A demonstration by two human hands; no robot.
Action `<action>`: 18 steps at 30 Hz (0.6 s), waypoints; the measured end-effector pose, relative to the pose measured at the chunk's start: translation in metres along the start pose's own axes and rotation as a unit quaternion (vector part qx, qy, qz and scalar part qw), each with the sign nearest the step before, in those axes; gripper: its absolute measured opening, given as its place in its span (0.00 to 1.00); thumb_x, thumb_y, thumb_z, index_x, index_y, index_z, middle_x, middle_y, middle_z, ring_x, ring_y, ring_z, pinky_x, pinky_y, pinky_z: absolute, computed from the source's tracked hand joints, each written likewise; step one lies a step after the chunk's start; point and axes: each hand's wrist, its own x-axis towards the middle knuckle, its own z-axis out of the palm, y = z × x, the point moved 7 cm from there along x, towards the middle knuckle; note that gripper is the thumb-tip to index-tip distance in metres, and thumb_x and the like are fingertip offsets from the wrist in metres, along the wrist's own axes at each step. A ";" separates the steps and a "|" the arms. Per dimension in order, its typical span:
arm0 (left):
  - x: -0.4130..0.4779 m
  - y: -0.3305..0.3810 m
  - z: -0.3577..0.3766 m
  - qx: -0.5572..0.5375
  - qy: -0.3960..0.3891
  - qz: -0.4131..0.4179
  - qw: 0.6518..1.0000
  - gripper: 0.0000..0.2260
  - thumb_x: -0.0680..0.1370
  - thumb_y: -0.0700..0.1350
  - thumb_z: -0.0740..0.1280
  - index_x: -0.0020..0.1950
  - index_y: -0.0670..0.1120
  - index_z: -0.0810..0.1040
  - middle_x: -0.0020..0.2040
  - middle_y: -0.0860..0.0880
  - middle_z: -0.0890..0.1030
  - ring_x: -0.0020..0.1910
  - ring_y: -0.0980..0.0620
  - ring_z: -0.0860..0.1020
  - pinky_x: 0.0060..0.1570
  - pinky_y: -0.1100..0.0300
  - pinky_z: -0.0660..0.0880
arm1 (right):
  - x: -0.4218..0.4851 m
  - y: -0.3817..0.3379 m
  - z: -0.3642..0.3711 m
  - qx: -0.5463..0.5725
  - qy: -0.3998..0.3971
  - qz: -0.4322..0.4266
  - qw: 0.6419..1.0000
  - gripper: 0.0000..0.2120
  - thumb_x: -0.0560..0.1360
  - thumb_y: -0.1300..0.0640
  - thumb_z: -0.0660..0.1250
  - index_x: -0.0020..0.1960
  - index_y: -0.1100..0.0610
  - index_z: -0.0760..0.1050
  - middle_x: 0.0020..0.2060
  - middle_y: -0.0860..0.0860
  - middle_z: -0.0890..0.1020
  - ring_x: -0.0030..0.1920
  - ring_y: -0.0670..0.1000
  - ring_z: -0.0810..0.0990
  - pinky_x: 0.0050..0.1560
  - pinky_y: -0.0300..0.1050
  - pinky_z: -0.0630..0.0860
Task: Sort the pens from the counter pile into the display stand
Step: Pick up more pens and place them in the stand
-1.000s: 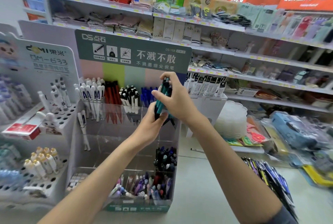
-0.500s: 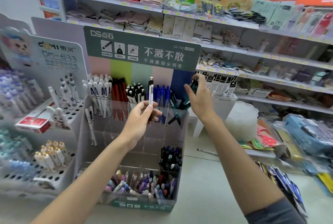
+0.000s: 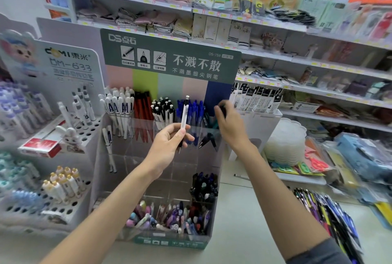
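Over the top row of the display stand [image 3: 131,166], the left hand [image 3: 167,147] pinches a white pen [image 3: 184,119] upright, just in front of the blue pens [image 3: 195,111] — so the slotting step looks to be in hand. The right hand [image 3: 231,130] reaches toward the far-right compartment; blur hides whether it grips anything. The pile [image 3: 331,217] lies on the bench, near right. The next move probably calls for matching the pen to its row — perhaps the black-and-white pens [image 3: 163,108] just left — and lowering it tip down.
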 end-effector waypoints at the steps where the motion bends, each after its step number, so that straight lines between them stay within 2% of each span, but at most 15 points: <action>1: 0.000 0.000 0.000 0.000 -0.003 0.000 1.000 0.08 0.84 0.43 0.60 0.56 0.46 0.78 0.42 0.51 0.84 0.36 0.58 0.77 0.39 0.68 0.73 | -0.002 0.001 0.006 -0.023 -0.026 -0.002 0.999 0.14 0.83 0.52 0.58 0.60 0.60 0.73 0.48 0.53 0.79 0.50 0.54 0.77 0.46 0.46 0.70; 4: 0.002 0.001 -0.001 -0.004 -0.007 0.000 1.000 0.08 0.84 0.43 0.60 0.56 0.47 0.78 0.41 0.51 0.84 0.36 0.58 0.77 0.39 0.68 0.73 | -0.005 0.001 -0.002 0.033 -0.029 0.020 0.999 0.16 0.83 0.51 0.57 0.65 0.58 0.74 0.56 0.50 0.77 0.56 0.48 0.74 0.56 0.42 0.70; 7: 0.003 0.001 -0.003 -0.008 -0.008 0.000 1.000 0.08 0.84 0.44 0.60 0.55 0.47 0.78 0.41 0.51 0.84 0.36 0.58 0.77 0.38 0.68 0.72 | -0.008 0.005 -0.033 0.077 0.065 0.037 0.994 0.17 0.80 0.47 0.58 0.64 0.54 0.74 0.53 0.49 0.76 0.51 0.43 0.74 0.53 0.39 0.71; 8: 0.003 0.001 -0.004 -0.009 -0.010 0.000 1.000 0.08 0.83 0.44 0.60 0.55 0.48 0.78 0.41 0.51 0.84 0.36 0.58 0.77 0.38 0.68 0.72 | -0.010 0.007 -0.039 0.066 0.065 0.046 0.995 0.16 0.80 0.46 0.60 0.62 0.54 0.74 0.51 0.49 0.75 0.49 0.43 0.74 0.51 0.40 0.72; 10: 0.004 0.001 -0.003 -0.009 -0.014 0.002 1.000 0.08 0.84 0.44 0.60 0.55 0.47 0.78 0.41 0.51 0.84 0.35 0.59 0.77 0.37 0.68 0.72 | -0.015 0.012 -0.034 0.013 -0.011 0.075 0.997 0.18 0.78 0.46 0.66 0.64 0.54 0.73 0.52 0.48 0.75 0.49 0.46 0.76 0.50 0.42 0.74; 12: 0.004 0.000 -0.002 -0.010 -0.017 0.002 1.000 0.08 0.84 0.43 0.60 0.56 0.47 0.78 0.41 0.51 0.84 0.35 0.59 0.77 0.37 0.69 0.72 | -0.021 0.014 -0.024 -0.034 -0.082 0.087 0.992 0.25 0.75 0.48 0.72 0.68 0.55 0.71 0.56 0.48 0.76 0.52 0.50 0.78 0.54 0.46 0.76; 14: 0.004 0.001 -0.001 -0.012 -0.021 0.003 1.000 0.08 0.83 0.43 0.60 0.56 0.47 0.78 0.41 0.50 0.84 0.35 0.58 0.77 0.37 0.69 0.72 | -0.022 0.008 -0.021 -0.015 -0.072 0.084 0.994 0.26 0.73 0.53 0.74 0.69 0.55 0.72 0.58 0.50 0.77 0.53 0.51 0.79 0.57 0.48 0.78; 16: 0.003 0.002 -0.001 -0.014 -0.025 0.005 1.000 0.08 0.83 0.43 0.60 0.56 0.47 0.78 0.41 0.50 0.84 0.36 0.58 0.77 0.37 0.69 0.73 | -0.018 0.001 -0.020 0.041 -0.040 0.092 0.994 0.24 0.74 0.57 0.73 0.69 0.56 0.72 0.57 0.50 0.79 0.50 0.48 0.79 0.53 0.43 0.79; 18: 0.003 0.003 -0.002 -0.015 -0.028 0.006 0.999 0.08 0.83 0.43 0.60 0.56 0.47 0.78 0.41 0.50 0.84 0.36 0.59 0.77 0.38 0.69 0.73 | -0.016 -0.006 -0.013 0.061 -0.041 0.092 0.993 0.25 0.75 0.60 0.72 0.70 0.57 0.71 0.56 0.52 0.79 0.51 0.47 0.79 0.51 0.38 0.78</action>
